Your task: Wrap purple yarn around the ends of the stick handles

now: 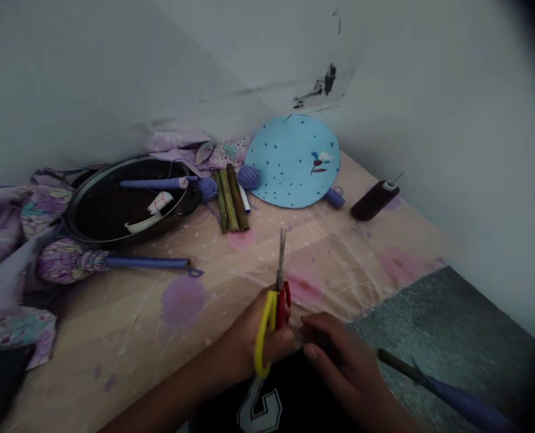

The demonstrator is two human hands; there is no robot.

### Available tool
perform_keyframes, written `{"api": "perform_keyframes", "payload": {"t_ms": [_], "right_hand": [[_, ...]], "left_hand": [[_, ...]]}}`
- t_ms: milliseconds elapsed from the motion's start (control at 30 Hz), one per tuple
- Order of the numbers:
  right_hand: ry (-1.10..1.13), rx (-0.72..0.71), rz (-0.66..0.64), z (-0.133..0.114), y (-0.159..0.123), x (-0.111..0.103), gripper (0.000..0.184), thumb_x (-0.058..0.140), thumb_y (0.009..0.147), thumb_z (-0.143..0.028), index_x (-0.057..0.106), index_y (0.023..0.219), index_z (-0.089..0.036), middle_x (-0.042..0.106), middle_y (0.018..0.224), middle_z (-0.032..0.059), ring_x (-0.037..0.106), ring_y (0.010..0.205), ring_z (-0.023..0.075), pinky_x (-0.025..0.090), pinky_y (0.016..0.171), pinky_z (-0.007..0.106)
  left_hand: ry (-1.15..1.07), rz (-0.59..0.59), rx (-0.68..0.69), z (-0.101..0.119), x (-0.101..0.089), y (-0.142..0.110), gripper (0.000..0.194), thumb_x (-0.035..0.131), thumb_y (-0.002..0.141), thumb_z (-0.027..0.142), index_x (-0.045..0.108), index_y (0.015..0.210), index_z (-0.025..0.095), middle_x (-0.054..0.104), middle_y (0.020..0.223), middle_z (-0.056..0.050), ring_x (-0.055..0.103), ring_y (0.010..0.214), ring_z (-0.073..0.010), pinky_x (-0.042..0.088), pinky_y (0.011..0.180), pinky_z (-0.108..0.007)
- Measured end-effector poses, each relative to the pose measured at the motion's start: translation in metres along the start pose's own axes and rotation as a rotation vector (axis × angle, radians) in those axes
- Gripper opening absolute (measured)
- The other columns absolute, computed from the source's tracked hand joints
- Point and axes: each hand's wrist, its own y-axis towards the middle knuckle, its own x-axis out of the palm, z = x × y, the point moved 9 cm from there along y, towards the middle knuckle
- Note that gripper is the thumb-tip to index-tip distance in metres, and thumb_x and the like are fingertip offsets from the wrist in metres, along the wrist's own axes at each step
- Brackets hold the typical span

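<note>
Our left hand (249, 334) grips scissors (280, 294) (likely light, stiff; best held by their handles (259, 355)) near the cloth's (375, 282) edge; right hand (346, 361) half-open.

Nothing legible; white character (274, 414) (unclear) on black clothing (315, 400).

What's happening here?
A person is sitting or standing at a patterned cloth, left hand gripping red-and-yellow scissors, blades pointing away. The right hand is close by, fingers curled; whether it holds anything isn't clear. Nothing visible lies between the blades. Farther back lie a black pan with a purple-blue stick in it, bare green sticks, a light-blue disc and a dark thread spool.
</note>
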Motion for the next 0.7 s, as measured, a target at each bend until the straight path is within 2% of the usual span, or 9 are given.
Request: {"api": "perform_keyframes", "payload": {"t_ms": [33, 100, 267, 400, 500, 600, 700], "right_hand": [[0.078, 0.035, 0.012, 0.002, 0.005, 0.001, 0.023, 0.053, 0.088, -0.032, 0.056, 0.109, -0.024, 0.068, 0.098, 0.0075, 0.066, 0.084, 0.0202, 0.056, 0.073, 0.032], [0.263, 0.119, 0.011, 0.008, 0.016, 0.007, 0.027, 0.052, 0.088, -0.038, 0.056, 0.111, -0.025, 0.067, 0.099, 0.0076, 0.067, 0.087, 0.0209, 0.056, 0.074, 0.032], [0.595, 0.208, -0.089, 0.016, 0.036, 0.026, 0.046, 0.061, 0.077, -0.053, 0.055, 0.113, -0.025, 0.066, 0.107, 0.0099, 0.066, 0.094, 0.025, 0.056, 0.078, 0.036], [0.594, 0.232, -0.036, 0.025, 0.043, 0.035, 0.047, 0.066, 0.075, -0.051, 0.056, 0.114, -0.026, 0.063, 0.115, 0.0114, 0.063, 0.103, 0.0272, 0.053, 0.087, 0.041], [0.552, 0.146, 0.037, 0.026, 0.046, 0.039, 0.048, 0.066, 0.075, -0.049, 0.055, 0.116, -0.028, 0.061, 0.117, 0.0106, 0.059, 0.109, 0.0269, 0.05, 0.092, 0.042], [0.521, 0.077, 0.045, 0.028, 0.05, 0.043, 0.048, 0.066, 0.076, -0.046, 0.053, 0.119, -0.028, 0.055, 0.124, 0.0108, 0.055, 0.115, 0.0266, 0.047, 0.095, 0.041], [0.493, 0.084, 0.031, 0.033, 0.055, 0.047, 0.05, 0.065, 0.077, -0.047, 0.053, 0.122, -0.029, 0.054, 0.125, 0.0107, 0.053, 0.117, 0.0271, 0.045, 0.097, 0.043]], "left_hand": [[0.105, -0.039, 0.016, 0.006, 0.01, -0.002, 0.036, 0.063, 0.078, 0.033, 0.052, 0.109, 0.018, 0.055, 0.098, -0.009, 0.053, 0.088, -0.0214, 0.045, 0.081, -0.036], [0.283, -0.007, 0.063, 0.02, 0.018, -0.004, 0.047, 0.061, 0.079, 0.034, 0.048, 0.121, 0.018, 0.053, 0.11, -0.012, 0.052, 0.098, -0.0264, 0.043, 0.088, -0.042], [0.617, 0.031, 0.061, 0.034, 0.022, -0.002, 0.066, 0.05, 0.085, 0.03, 0.022, 0.143, 0.019, 0.036, 0.135, -0.019, 0.044, 0.118, -0.0315, 0.038, 0.099, -0.049], [0.757, 0.046, 0.05, 0.034, 0.014, -0.003, 0.072, 0.05, 0.085, 0.03, 0.015, 0.146, 0.016, 0.027, 0.142, -0.021, 0.038, 0.125, -0.0351, 0.035, 0.102, -0.052], [0.785, 0.049, 0.037, 0.029, 0.008, -0.004, 0.076, 0.049, 0.085, 0.031, 0.008, 0.147, 0.018, 0.017, 0.148, -0.021, 0.031, 0.131, -0.0372, 0.032, 0.105, -0.054], [0.823, 0.003, -0.001, 0.025, 0.005, -0.003, 0.081, 0.047, 0.086, 0.035, -0.001, 0.147, 0.013, 0.004, 0.151, -0.024, 0.016, 0.138, -0.0392, 0.027, 0.108, -0.057], [0.829, -0.015, -0.004, 0.03, -0.002, -0.001, 0.075, 0.043, 0.089, 0.036, 0.002, 0.147, 0.013, 0.005, 0.152, -0.023, 0.012, 0.139, -0.0386, 0.026, 0.108, -0.058]]}}
